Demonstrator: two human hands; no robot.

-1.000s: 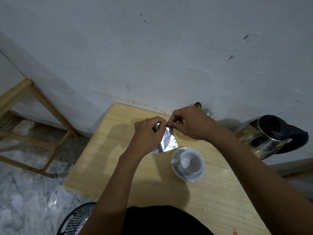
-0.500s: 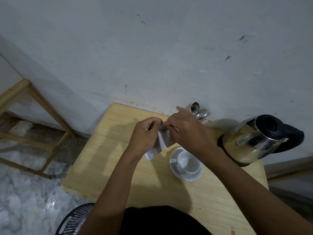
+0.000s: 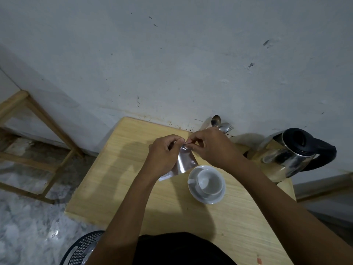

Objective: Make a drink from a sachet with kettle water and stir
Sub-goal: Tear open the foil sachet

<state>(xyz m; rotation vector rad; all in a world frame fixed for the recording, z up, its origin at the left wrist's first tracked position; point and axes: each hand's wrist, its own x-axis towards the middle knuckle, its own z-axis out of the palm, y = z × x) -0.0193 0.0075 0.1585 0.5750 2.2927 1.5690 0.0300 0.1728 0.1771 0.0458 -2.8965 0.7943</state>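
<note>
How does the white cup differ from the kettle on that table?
The cup is small, white and matte; the kettle is far bigger, shiny steel with a black lid and handle. The cup sits on a saucer near the hands; the kettle stands at the table's right edge by the wall. The cup is open-topped and looks empty; the kettle's lid is shut. Both stand untouched.

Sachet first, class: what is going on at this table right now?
A person holds a silver sachet above the wooden table, the left hand and right hand both pinching its top edge as if to tear it. The white cup on its saucer looks empty. The steel kettle stands at the right, untouched, with spoons by the wall.
</note>
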